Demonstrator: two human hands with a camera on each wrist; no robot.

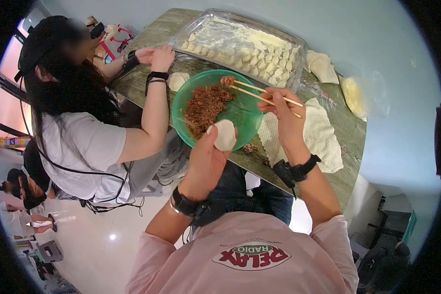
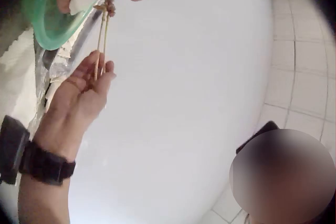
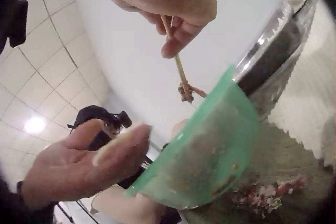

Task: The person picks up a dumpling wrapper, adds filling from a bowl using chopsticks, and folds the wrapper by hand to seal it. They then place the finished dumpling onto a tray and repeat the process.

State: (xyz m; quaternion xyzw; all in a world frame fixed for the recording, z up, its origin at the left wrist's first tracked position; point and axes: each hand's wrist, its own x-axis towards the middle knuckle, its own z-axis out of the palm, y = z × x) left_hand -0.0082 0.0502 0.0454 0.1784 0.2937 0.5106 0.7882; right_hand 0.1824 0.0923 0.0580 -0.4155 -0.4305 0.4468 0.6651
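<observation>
In the head view my left hand (image 1: 203, 164) holds a round, pale dumpling wrapper (image 1: 225, 136) over the near edge of a green bowl (image 1: 247, 117), thumb at the wrapper's edge. Dark minced filling (image 1: 203, 108) is heaped on the bowl's left side. My right hand (image 1: 287, 117) grips a pair of wooden chopsticks (image 1: 252, 87) from the right. Between their tips is a small lump of filling (image 1: 227, 81), above the bowl's far rim. The right wrist view shows this lump (image 3: 185, 91) raised beside the bowl rim, with the wrapper (image 3: 118, 145) edge-on across my left fingers.
Behind the bowl, a metal tray (image 1: 299, 73) carries floury rows of dumplings (image 1: 259, 61). A whitish textured cloth (image 1: 323, 137) lies to the right, below a plastic bag (image 1: 375, 95). Another person (image 1: 83, 132) sits at the left, hands by the tray. Filling scraps (image 1: 250, 148) lie near the bowl.
</observation>
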